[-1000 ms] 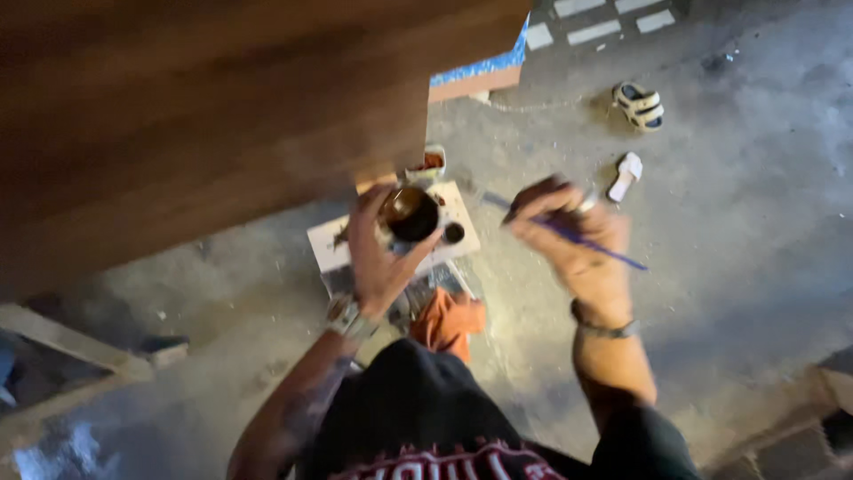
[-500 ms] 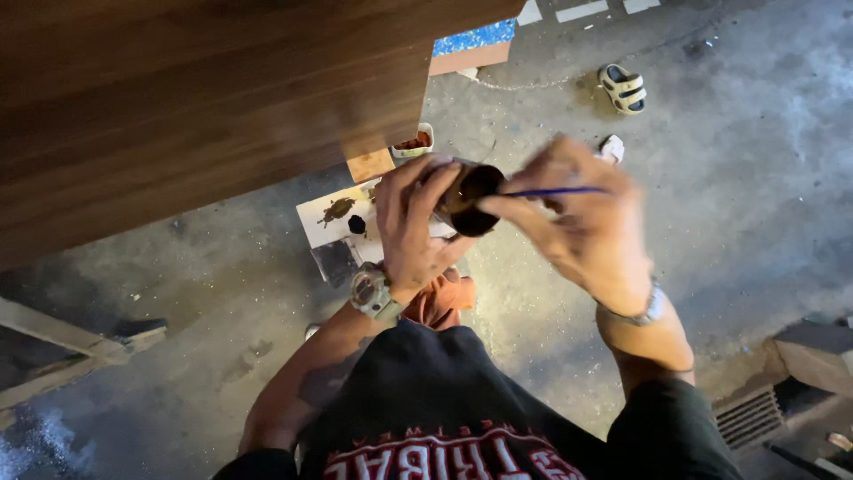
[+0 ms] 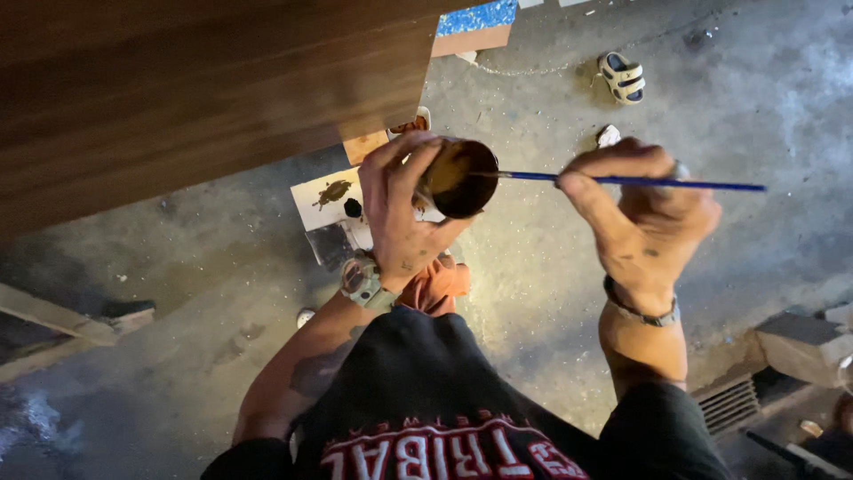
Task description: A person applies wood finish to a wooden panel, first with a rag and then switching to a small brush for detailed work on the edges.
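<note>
Two hands meet over the concrete floor [image 3: 551,293]. The left hand [image 3: 400,213] is wrapped around a small round pot [image 3: 458,178], tilted so its dark, brown-stained mouth faces the right hand; fingers curl over its top and the thumb props it from below. The right hand [image 3: 644,209], at three o'clock from the pot, pinches a thin blue-handled brush [image 3: 622,181] that lies level, its tip dipped inside the pot's mouth and its tail sticking out past the knuckles.

At ten o'clock from the pot a large brown wooden panel [image 3: 195,89] fills the upper left. Directly under the left hand lie stained sheets of paper [image 3: 329,200] and an orange rag [image 3: 440,284]. At one o'clock, well apart, a sandal [image 3: 622,77] sits on the floor.
</note>
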